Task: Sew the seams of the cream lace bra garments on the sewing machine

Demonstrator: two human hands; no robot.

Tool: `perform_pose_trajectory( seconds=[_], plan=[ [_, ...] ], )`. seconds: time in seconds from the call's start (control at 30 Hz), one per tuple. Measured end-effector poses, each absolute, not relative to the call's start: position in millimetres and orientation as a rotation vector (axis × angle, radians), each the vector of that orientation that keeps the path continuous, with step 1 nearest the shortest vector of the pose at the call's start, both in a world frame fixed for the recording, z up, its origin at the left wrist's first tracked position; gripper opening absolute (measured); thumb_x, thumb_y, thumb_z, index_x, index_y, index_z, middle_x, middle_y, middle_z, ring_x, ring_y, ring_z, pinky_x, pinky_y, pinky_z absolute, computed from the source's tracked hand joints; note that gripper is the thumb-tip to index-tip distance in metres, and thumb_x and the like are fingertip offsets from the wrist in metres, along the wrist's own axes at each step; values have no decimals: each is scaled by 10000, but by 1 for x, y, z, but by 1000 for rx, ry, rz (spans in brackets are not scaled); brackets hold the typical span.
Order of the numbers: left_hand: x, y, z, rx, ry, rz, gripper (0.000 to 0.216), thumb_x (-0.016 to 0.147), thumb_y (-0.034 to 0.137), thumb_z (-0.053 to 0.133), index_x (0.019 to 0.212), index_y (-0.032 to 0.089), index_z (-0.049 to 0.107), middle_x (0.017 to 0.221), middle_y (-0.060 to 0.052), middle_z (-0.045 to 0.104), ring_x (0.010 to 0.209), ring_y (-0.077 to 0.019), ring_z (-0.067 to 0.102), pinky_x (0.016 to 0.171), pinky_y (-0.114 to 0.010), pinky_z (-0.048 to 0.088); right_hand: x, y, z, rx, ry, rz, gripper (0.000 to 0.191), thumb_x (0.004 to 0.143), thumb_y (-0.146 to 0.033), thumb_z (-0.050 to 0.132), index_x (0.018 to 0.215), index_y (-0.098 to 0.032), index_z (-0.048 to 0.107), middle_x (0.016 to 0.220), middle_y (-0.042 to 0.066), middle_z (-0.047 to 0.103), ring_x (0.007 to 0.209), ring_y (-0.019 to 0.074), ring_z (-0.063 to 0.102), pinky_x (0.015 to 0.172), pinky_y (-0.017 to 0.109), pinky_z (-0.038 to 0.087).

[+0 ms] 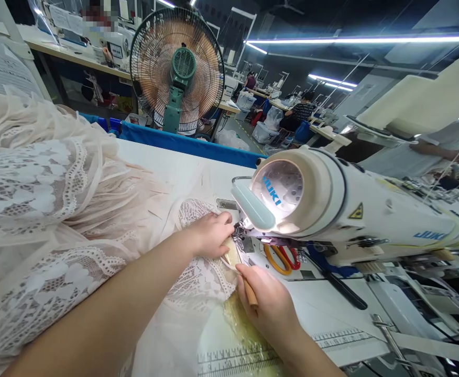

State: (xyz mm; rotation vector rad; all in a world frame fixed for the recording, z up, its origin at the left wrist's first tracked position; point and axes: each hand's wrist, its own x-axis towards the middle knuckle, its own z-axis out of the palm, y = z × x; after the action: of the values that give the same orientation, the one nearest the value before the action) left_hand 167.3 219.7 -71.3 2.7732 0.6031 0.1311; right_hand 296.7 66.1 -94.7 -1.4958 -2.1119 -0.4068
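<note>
A single head-worn camera looked forward and down from just above the work table (166, 167), close to the sewing machine (331, 204) at centre right of the frame. The left hand (209, 233) and right hand (266, 303) entered from the lower edge. Further off, a fan (176, 68) stood in the upper centre, with workshop benches receding toward the upper right.

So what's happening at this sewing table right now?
A person sits at a white sewing machine. The left hand presses pale lace fabric flat beside the needle area. The right hand holds a thin wooden-handled tool, its tip toward the fabric edge at the presser foot. More lace is heaped to the left on the table. Orange-handled scissors lie under the machine arm.
</note>
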Motion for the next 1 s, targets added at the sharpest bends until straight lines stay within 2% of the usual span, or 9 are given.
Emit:
perform_pose_trajectory(
  seconds=[0.1,0.2,0.3,0.4,0.5,0.67,0.83,0.9,1.0],
  plan=[
    [171,220,-77,2694,658,267,282,825,283,511,1063,135,546,1109,-89,521,1025,-243,489,909,-352,399,301,58,-83,-1412,-2051,-269,165,837,-94,470,988,-136,523,697,33,544,610,115,510,537,231,409],
    [177,218,-79,2458,856,400,181,848,253,485,956,151,588,1031,-62,571,963,-209,524,837,-311,424,310,45,-77,-1372,-1930,-183,193,822,-62,483,984,-157,527,790,50,583,725,121,560,643,234,458],
    [188,214,-75,2132,1122,468,121,797,269,558,839,170,614,975,-38,602,869,-177,560,737,-265,436,319,34,-83,-1332,-1816,-199,217,803,-35,500,974,-164,537,807,50,584,767,127,566,681,243,467],
    [202,208,-70,2058,1268,424,101,714,256,622,708,158,597,802,-51,611,817,-202,571,726,-281,429,321,28,-94,-1301,-1753,-192,224,792,-20,508,969,-155,532,789,50,575,736,121,560,653,241,468],
    [215,202,-70,2057,1392,399,43,665,190,603,677,155,581,695,-67,579,835,-244,566,737,-312,418,320,27,-98,-1258,-1713,-161,237,787,-7,505,975,-150,526,781,51,570,723,118,552,636,241,467],
    [223,199,-74,1983,1522,429,72,673,183,570,622,142,540,658,-76,550,783,-251,559,677,-315,405,323,26,-98,-1161,-1699,-81,250,788,-2,498,985,-155,516,782,44,575,712,117,537,623,244,466],
    [212,198,-63,1871,1424,485,89,693,130,551,626,127,491,601,-20,521,608,-139,517,574,-230,383,326,25,-99,-1148,-1623,-30,221,800,-29,506,970,-167,525,802,33,584,717,110,547,633,231,464],
    [205,198,-58,1840,1335,516,97,721,102,514,640,122,466,643,-17,551,598,-105,518,575,-202,391,334,18,-90,-1128,-1617,64,202,812,-53,507,966,-180,536,762,19,563,668,103,532,579,222,446],
    [195,199,-56,1820,1165,517,90,770,101,469,682,120,464,760,-39,619,688,-92,568,658,-188,426,365,-6,-63,-1087,-1628,116,160,854,-143,487,973,-204,575,759,25,510,652,104,506,525,222,414]
  ],
)
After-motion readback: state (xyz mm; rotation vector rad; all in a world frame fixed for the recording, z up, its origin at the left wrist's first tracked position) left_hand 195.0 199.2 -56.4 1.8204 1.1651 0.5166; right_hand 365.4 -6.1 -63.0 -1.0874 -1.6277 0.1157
